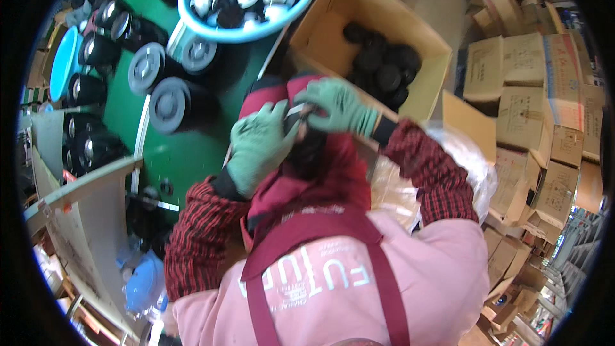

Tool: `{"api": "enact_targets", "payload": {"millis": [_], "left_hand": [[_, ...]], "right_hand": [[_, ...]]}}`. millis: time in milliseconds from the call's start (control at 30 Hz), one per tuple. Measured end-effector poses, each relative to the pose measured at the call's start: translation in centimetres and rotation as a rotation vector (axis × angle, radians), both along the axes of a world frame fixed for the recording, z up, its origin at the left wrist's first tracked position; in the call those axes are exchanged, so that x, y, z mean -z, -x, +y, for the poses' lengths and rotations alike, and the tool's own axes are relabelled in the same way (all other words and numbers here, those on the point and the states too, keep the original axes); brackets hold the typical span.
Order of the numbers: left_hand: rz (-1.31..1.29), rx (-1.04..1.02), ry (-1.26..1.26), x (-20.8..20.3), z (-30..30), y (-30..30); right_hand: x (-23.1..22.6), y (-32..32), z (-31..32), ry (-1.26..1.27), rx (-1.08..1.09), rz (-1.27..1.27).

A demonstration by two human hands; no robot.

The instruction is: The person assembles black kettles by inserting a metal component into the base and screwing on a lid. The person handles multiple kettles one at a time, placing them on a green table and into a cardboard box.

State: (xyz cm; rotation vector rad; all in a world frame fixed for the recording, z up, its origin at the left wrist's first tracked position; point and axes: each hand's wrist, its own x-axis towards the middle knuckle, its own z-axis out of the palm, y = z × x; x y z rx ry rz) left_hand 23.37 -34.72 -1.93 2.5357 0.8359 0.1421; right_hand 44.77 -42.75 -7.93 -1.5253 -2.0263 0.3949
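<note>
My left hand (259, 144) and my right hand (339, 104), both in light green gloves, meet above my lap. Their fingers are closed in a pinch around a small thing with a pale, shiny edge (296, 109); its kind is too blurred to tell. Just below the fingers a dark, rounded shape (306, 152) rests against the dark red apron (346, 176), partly hidden by the left glove. Beyond the right hand stands an open cardboard box (430, 37) with several round black parts (387, 77) inside.
On the green conveyor (118, 115) at the left stand several black cylindrical containers (172, 106). A light blue basin (186, 16) of white, silver and black parts sits at the far edge. Stacked cartons (519, 115) fill the right side. Clear plastic wrap (471, 160) lies by my right elbow.
</note>
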Motion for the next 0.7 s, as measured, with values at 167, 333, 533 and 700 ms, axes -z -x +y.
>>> {"api": "enact_targets", "payload": {"millis": [167, 333, 533, 700], "left_hand": [[0.085, 0.055, 0.145, -0.1, 1.4, 0.3], [-0.021, 0.074, 0.151, 1.5, 0.8, 1.2], [-0.223, 0.386, 0.241, 3.9, 4.9, 0.4], [-0.67, 0.407, 0.997, 9.3, 2.8, -10.1]], "right_hand": [[-1.8, -0.1, -1.5, 0.183, -0.067, 0.045], [1.0, -3.8, 1.1, 0.507, -0.179, 0.943], [-2.4, 2.4, -1.8, 0.403, -0.243, 1.144], [-7.0, 13.9, -2.6, -0.089, -0.41, 0.145]]}}
